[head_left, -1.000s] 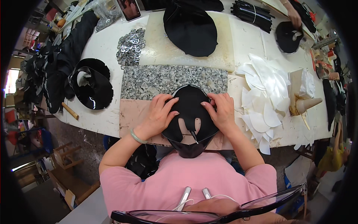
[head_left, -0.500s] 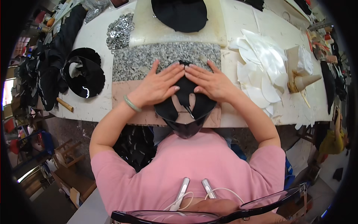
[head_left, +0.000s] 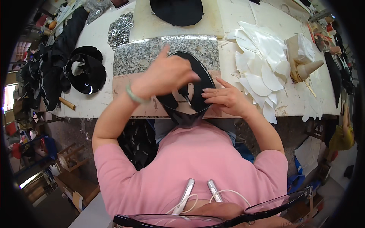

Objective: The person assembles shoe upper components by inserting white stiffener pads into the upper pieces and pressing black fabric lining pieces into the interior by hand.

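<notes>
A black shoe upper (head_left: 199, 66), glossy at its near end, lies on the work surface in front of me with slots cut through its middle. Over its left side hovers my left hand (head_left: 163, 76), smeared by motion; one finger sticks up, and how the others are bent is unclear. A pale green bangle (head_left: 136, 95) circles that wrist. My right hand (head_left: 228, 99) rests with stretched fingers on the upper's right edge, palm down. Under the upper are a speckled granite slab (head_left: 142, 55) and a pinkish board (head_left: 123, 91).
At left stand a curled glossy black piece (head_left: 89, 74) and a short wooden stick (head_left: 67, 103). Behind are a pile of metal buckles (head_left: 121, 32) and a black piece (head_left: 178, 13) on a pale board. White cut sheets (head_left: 262, 60) and a glue-stained cone (head_left: 308, 71) lie right.
My hands, which lay flat together on the upper, have parted. The left has lifted and turned; the right has slid to the right edge and nearer me.
</notes>
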### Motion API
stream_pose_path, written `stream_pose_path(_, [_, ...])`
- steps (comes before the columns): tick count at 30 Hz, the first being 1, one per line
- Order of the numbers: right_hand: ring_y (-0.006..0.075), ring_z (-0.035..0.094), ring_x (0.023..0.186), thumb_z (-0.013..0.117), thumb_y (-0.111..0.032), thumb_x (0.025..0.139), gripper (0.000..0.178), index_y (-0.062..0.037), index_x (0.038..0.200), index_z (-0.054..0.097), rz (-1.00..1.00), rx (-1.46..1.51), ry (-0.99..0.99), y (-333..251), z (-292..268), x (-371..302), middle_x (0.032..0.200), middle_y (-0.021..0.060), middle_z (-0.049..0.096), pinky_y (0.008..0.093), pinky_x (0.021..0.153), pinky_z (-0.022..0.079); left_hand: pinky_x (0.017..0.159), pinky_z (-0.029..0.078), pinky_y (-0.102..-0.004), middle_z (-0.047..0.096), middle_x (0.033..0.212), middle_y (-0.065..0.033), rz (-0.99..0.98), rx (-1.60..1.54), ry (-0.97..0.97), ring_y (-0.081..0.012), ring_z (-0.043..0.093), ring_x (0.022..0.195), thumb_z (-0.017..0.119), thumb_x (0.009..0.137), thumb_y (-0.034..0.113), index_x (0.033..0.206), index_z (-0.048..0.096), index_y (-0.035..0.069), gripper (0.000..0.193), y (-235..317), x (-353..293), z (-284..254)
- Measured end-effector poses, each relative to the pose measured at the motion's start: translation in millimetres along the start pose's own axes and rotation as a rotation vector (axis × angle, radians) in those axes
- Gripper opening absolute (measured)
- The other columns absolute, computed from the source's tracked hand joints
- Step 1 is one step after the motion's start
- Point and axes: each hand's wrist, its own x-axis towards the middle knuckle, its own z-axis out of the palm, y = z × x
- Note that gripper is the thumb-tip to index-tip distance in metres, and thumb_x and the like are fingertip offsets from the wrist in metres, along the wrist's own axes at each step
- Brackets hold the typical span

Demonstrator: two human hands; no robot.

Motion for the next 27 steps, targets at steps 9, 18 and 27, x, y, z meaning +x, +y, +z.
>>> stream_pose_path(9, [0.0236,0.062,0.067,0.078,-0.010,0.072,0.022,-0.0047,0.091,0.068,0.076,0.265,0.119,-43,-66,58,0.074,0.0076,0.065,0.0325,0.072,0.052,0.055,0.047,-0.0341,0.064,0.069,-0.0152,-0.058,-0.603,0.119,-0.0298,0.063,0.061,0.071,0.082,0.028,0.096,0.065,0.002,0.030,35,-49,-39])
stream_pose_path(18, [0.0266,0.064,0.069,0.075,-0.015,0.076,0.023,-0.0012,0.092,0.067,0.145,0.191,0.114,-48,-71,99,0.078,0.0130,0.067,0.0335,0.064,0.050,0.052,0.046,-0.0264,0.063,0.064,-0.0097,-0.149,-0.435,0.318,-0.0147,0.060,0.053,0.072,0.081,0.013,0.091,0.068,0.002,0.015,21,-55,-56])
stream_pose_path(27, [0.0289,0.062,0.082,0.083,-0.027,0.067,0.041,-0.0041,0.096,0.066,0.026,-0.109,0.372,-24,-84,134,0.092,0.0125,0.066,0.0357,0.072,0.048,0.055,0.046,-0.0282,0.065,0.068,-0.0078,-0.387,-0.842,0.780,-0.0121,0.060,0.060,0.065,0.090,0.021,0.089,0.064,0.001,0.021,5,-45,-3])
